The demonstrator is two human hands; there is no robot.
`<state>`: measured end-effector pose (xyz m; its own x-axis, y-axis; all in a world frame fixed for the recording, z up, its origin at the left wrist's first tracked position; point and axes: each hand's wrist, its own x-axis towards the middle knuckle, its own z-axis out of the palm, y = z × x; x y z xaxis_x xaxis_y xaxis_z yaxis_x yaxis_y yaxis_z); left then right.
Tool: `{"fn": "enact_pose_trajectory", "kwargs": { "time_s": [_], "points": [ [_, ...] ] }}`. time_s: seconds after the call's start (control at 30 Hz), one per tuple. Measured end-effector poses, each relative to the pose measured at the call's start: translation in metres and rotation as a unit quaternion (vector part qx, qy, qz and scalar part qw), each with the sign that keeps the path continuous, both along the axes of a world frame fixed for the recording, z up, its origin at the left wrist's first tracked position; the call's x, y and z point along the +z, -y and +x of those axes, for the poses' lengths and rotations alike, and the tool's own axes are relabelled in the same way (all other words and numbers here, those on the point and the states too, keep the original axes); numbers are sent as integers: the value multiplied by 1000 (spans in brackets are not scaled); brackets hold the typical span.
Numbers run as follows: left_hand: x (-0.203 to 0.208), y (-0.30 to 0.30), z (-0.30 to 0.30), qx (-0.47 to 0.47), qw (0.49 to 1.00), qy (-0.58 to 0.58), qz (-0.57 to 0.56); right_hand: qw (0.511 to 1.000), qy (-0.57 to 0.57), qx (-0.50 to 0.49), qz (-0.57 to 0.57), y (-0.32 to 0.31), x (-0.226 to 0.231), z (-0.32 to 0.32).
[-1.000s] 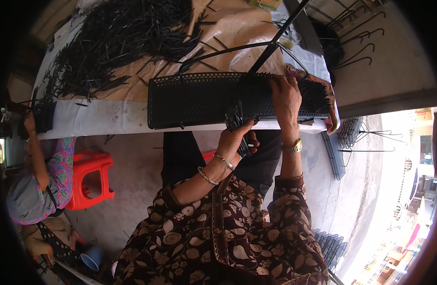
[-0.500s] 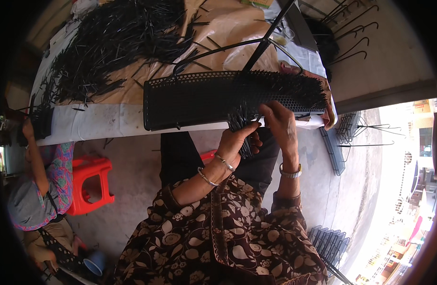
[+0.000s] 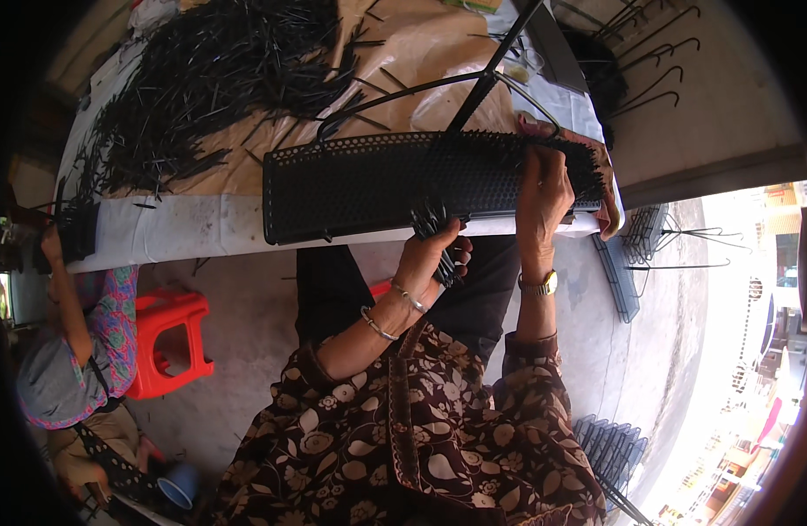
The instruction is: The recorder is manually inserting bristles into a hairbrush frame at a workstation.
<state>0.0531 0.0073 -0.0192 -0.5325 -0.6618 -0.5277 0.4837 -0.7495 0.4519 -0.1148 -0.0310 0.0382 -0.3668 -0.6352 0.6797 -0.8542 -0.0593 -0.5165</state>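
Observation:
My left hand [image 3: 430, 259] is closed round a bunch of thin black sticks [image 3: 432, 219], just off the near edge of a black perforated metal tray [image 3: 360, 188]. The tray lies at the table's front edge, its small round holes showing at the left and middle. Many black sticks stand packed in the holes on its right part. My right hand [image 3: 544, 188] reaches over that part, fingertips pinched at the far rows; whatever they grip is too small or hidden to name. A black metal frame [image 3: 474, 101] rises behind the tray.
A large heap of loose black sticks [image 3: 228, 70] covers brown paper [image 3: 421, 53] at the back left. On the floor stand a red plastic stool [image 3: 171, 342] and, at right, stacked wire racks [image 3: 614, 447]. Another person's arm [image 3: 66, 298] is at far left.
My right hand has moved from beside the left hand's bunch up and right, over the stick-filled part of the tray. My left hand has shifted slightly left, still gripping the bunch.

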Motion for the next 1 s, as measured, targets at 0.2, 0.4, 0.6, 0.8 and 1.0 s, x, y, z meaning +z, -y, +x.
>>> {"fn": "enact_pose_trajectory", "kwargs": {
  "time_s": [0.2, 0.4, 0.6, 0.8, 1.0],
  "points": [
    [-5, -3, 4, 38, 998, 18, 38, 998, -31, 15, 51, 19, -23, -8],
    [4, -4, 3, 20, 999, 4, 28, 988, -108, 20, 109, 22, -28, -6],
    [7, -3, 3, 14, 1000, 11, 14, 984, -127, 9, 125, 13, -16, 11],
    [15, -2, 2, 10, 999, 31, 5, 923, 95, 226, 295, -34, 5, 14],
    [10, -4, -1, 40, 999, 8, 17, 870, 283, 193, 356, -47, 12, 17]
  ]
}}
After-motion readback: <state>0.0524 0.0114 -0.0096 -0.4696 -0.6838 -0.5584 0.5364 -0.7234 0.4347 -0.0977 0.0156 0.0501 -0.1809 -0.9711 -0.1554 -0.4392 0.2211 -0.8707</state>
